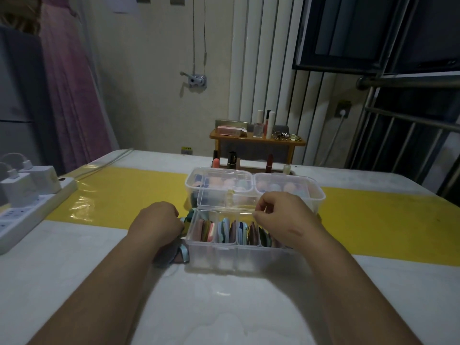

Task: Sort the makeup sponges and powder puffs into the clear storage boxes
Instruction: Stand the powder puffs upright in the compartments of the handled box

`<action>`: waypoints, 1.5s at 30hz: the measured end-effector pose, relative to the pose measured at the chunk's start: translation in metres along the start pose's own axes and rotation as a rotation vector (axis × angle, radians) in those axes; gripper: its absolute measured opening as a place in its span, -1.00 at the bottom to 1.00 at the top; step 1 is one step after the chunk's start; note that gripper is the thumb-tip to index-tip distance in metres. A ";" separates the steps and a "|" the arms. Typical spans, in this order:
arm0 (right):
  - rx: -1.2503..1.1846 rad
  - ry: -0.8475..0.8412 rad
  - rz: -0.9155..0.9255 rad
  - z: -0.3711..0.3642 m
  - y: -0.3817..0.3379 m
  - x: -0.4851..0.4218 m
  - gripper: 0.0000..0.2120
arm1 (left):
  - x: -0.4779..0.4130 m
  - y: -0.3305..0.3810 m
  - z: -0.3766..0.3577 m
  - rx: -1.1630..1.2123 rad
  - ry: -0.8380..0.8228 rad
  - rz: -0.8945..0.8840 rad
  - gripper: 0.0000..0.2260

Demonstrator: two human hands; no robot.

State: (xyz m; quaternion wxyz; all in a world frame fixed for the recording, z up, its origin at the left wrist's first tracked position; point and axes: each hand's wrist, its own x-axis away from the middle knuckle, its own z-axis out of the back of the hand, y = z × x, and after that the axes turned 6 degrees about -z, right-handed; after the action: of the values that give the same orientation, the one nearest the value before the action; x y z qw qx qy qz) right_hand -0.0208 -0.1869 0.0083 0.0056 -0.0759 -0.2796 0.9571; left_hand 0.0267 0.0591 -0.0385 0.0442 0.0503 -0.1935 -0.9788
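White table (224, 307) | right hand (281, 217) grip over puffs (224, 231) in box (211, 255)

Power strip (22, 215), lipsticks (232, 160), shelf (256, 141)

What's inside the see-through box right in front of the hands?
The near box holds flat powder puffs standing on edge in divided sections: pink, blue, brown and green. The right hand covers the right end, so what is there cannot be seen.
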 end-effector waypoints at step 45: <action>-0.396 -0.098 0.222 -0.004 -0.006 0.001 -0.83 | 0.034 0.051 0.013 0.824 0.308 -0.476 -0.84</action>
State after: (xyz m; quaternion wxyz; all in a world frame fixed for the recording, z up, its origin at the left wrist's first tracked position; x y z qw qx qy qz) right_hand -0.0216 -0.1796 0.0075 -0.1281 -0.0592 -0.4517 0.8809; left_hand -0.0047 0.0134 -0.0092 -0.1758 0.2501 -0.5384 -0.7853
